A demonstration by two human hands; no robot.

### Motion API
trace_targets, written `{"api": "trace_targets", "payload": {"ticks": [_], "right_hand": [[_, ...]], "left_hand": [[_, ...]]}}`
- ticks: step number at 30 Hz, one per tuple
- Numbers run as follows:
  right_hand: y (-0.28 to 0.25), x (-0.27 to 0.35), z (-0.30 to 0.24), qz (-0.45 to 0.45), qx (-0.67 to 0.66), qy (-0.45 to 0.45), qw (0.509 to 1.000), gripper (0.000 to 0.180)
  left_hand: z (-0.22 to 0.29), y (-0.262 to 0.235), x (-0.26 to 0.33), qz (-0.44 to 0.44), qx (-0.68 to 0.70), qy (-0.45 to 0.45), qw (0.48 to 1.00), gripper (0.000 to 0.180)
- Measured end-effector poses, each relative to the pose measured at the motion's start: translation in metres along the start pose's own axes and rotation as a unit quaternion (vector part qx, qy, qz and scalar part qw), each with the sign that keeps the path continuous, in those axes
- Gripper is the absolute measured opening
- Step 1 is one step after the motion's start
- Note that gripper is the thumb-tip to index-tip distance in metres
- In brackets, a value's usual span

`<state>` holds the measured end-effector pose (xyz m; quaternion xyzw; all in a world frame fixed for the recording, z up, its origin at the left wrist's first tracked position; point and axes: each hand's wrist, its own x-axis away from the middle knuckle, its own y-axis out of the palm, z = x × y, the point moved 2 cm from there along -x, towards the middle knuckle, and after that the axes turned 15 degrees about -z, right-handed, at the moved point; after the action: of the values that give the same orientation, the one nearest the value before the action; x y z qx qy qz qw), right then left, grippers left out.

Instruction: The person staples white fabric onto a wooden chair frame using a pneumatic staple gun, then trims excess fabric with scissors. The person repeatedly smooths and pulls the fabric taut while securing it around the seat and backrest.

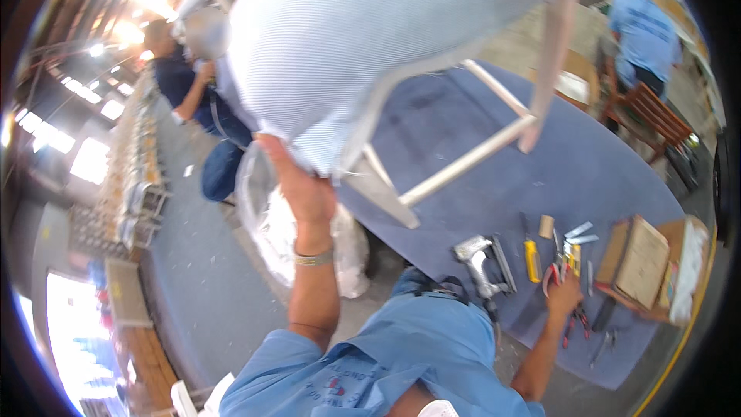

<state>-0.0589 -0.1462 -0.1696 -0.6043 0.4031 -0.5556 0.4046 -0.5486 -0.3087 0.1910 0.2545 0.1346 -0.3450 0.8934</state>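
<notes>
**Mia:** Chair [386,38] up in the air! What does it look like?

**Ben:** It has a big soft seat with pale grey-blue cloth. The cloth has tiny lines in it. The legs and bars are white wood. It is tipped over, with the legs pointing to the right and down. It hangs over a blue table [602,177].

**Mia:** Who holds it up?

**Ben:** The left hand [302,185] does. It is lifted high and grips the low edge of the soft seat. The fingers are curled onto the cloth. A band sits on that wrist. Just behind the arm is a clear plastic bag [270,224].

**Mia:** And to the left?

**Ben:** A person in dark blue [185,85] sits there, by the far side of the chair.

**Mia:** What about the other hand?

**Ben:** The right hand [566,293] is low on the table, on top of some red pliers [551,278]. I cannot tell if the fingers are closed on them. A metal staple gun [480,259] lies to its left, and a yellow knife [532,259] is between them. A brown box [644,262] stands to the right. Far back, another person in light blue [644,31] stands by a brown wooden chair [648,116].
</notes>
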Motion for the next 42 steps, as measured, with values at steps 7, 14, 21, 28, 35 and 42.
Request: {"api": "trace_targets", "payload": {"ticks": [7, 14, 21, 28, 35, 42], "right_hand": [[-0.075, 0.058, -0.013, -0.051, -0.514, -0.185, 0.836, 0.066], [-0.121, 0.087, -0.192, -0.28, -0.563, -0.428, 0.649, 0.071], [-0.192, 0.11, -0.315, -0.322, -0.575, -0.528, 0.537, 0.059], [-0.197, 0.099, -0.345, -0.278, -0.383, -0.661, 0.582, 0.092], [-0.228, 0.097, -0.36, -0.227, -0.31, -0.722, 0.576, 0.087], [-0.254, 0.107, -0.374, -0.192, -0.338, -0.756, 0.527, 0.077]], "left_hand": [[0.005, 0.014, 0.027, 0.009, -0.094, 0.038, 0.995, 0.081], [0.0, 0.026, 0.015, -0.017, -0.348, 0.058, 0.936, 0.09], [-0.004, 0.009, 0.012, -0.065, -0.432, 0.112, 0.893, 0.075], [-0.012, -0.005, 0.013, -0.061, -0.436, 0.134, 0.888, 0.075], [-0.019, -0.011, 0.012, -0.063, -0.431, 0.13, 0.891, 0.076], [-0.022, -0.01, 0.009, -0.036, -0.46, 0.191, 0.867, 0.06]]}}
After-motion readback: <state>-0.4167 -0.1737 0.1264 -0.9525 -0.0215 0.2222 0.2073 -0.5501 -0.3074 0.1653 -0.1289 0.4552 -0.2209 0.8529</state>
